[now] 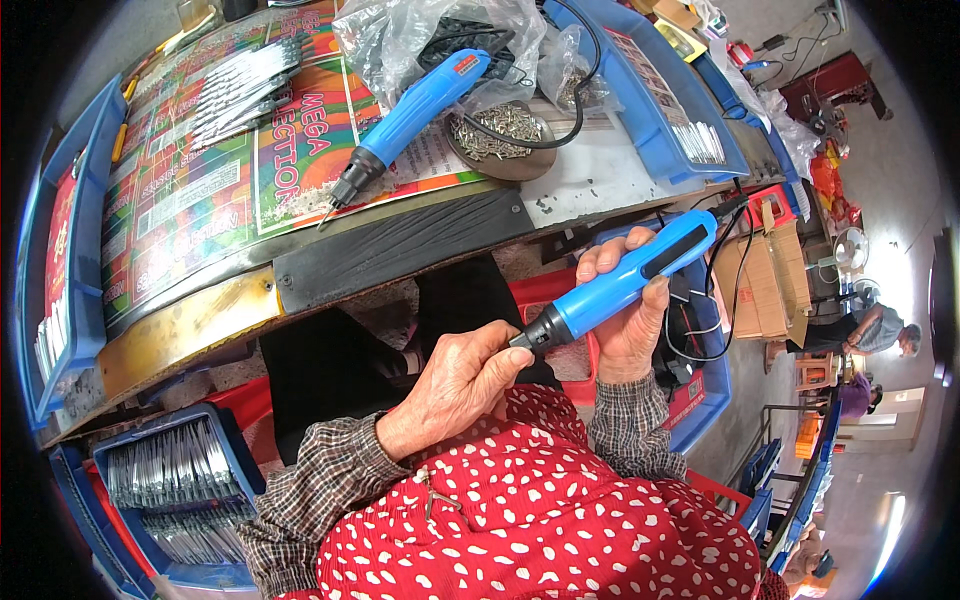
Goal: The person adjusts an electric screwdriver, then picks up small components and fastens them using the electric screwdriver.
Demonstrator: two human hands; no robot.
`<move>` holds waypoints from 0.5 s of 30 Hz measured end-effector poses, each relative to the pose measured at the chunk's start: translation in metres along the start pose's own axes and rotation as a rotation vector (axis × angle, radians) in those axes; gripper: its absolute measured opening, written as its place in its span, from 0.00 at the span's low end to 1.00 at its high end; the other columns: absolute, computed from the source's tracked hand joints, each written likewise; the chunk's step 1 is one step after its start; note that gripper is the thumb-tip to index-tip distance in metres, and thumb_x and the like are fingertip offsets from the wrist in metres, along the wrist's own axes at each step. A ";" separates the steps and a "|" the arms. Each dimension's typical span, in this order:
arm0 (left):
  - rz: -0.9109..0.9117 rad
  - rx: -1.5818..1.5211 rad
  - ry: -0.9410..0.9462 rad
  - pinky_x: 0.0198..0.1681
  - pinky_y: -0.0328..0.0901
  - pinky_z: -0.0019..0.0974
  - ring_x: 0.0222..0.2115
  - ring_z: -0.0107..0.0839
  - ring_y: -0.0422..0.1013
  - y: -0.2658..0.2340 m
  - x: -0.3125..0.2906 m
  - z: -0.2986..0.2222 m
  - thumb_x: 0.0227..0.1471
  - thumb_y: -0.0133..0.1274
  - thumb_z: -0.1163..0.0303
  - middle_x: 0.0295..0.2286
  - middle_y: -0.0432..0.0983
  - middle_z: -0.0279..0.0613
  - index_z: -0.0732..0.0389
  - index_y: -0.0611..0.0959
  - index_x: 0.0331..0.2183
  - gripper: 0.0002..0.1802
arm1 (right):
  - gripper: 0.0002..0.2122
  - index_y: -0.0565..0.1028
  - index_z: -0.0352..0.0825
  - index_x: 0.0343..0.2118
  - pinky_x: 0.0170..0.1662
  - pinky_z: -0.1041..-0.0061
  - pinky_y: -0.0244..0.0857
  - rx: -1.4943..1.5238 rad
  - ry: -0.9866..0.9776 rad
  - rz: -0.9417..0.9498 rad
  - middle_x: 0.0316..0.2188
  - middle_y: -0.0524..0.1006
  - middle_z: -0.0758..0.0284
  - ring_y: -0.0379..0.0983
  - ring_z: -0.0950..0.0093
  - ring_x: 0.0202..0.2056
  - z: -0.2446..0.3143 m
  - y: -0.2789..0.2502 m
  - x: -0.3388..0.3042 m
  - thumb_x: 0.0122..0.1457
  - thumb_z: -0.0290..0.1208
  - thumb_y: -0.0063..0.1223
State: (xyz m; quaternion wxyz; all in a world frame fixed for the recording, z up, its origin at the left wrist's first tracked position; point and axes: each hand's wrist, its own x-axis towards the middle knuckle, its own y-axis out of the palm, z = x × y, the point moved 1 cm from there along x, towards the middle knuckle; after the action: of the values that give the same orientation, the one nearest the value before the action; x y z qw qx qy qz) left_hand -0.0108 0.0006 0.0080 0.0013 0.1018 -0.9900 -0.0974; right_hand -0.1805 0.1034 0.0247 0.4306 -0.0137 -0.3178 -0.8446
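A blue electric screwdriver point(640, 275) lies across both my hands above my lap, its cord end up to the right. My right hand point(630, 320) is wrapped round its blue body. My left hand point(465, 380) pinches the black nose with thumb and fingers; the tip is hidden there. A second blue electric screwdriver point(420, 110) rests on the table, its bit pointing toward the near edge. Beside it, a round dish point(520, 165) holds many small screws point(495, 130).
A stack of slim whitish metal pieces point(240, 90) lies on the printed table covering point(270, 190). Blue bins stand at the left point(90, 220), right point(735, 160) and lower left point(240, 470). Clear plastic bags point(370, 40) sit at the back. A cord point(735, 310) hangs at right.
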 end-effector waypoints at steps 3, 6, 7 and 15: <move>0.003 -0.008 0.007 0.17 0.65 0.25 0.11 0.17 0.62 0.000 0.000 0.001 0.59 0.41 0.58 0.12 0.63 0.32 0.68 0.73 0.28 0.21 | 0.22 0.65 0.38 0.39 0.39 0.67 0.66 0.001 0.002 -0.001 0.28 0.72 0.62 0.71 0.65 0.32 0.000 0.000 0.000 0.46 0.43 0.61; 0.006 -0.023 0.002 0.17 0.66 0.25 0.11 0.17 0.61 -0.001 -0.001 0.002 0.59 0.40 0.58 0.12 0.63 0.31 0.68 0.72 0.28 0.21 | 0.23 0.65 0.37 0.39 0.39 0.67 0.66 -0.004 0.004 -0.001 0.27 0.73 0.62 0.71 0.65 0.32 -0.001 0.001 0.001 0.46 0.43 0.61; 0.017 -0.034 -0.005 0.17 0.66 0.25 0.11 0.17 0.61 -0.001 -0.001 0.002 0.59 0.40 0.57 0.12 0.63 0.31 0.68 0.72 0.28 0.21 | 0.23 0.65 0.37 0.39 0.39 0.67 0.66 0.002 0.005 -0.001 0.27 0.73 0.62 0.71 0.65 0.32 -0.001 0.001 0.000 0.46 0.43 0.61; 0.026 -0.040 -0.019 0.18 0.66 0.26 0.11 0.17 0.61 -0.001 -0.001 0.002 0.59 0.40 0.57 0.12 0.62 0.31 0.68 0.72 0.28 0.22 | 0.23 0.65 0.37 0.39 0.39 0.67 0.66 0.023 0.017 -0.012 0.27 0.73 0.62 0.71 0.65 0.32 -0.002 0.001 -0.001 0.45 0.42 0.62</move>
State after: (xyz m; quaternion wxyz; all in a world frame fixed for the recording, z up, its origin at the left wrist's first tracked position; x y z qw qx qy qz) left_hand -0.0099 -0.0001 0.0054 -0.0050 0.0879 -0.9891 -0.1183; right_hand -0.1789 0.1029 0.0236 0.4284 0.0003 -0.3241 -0.8435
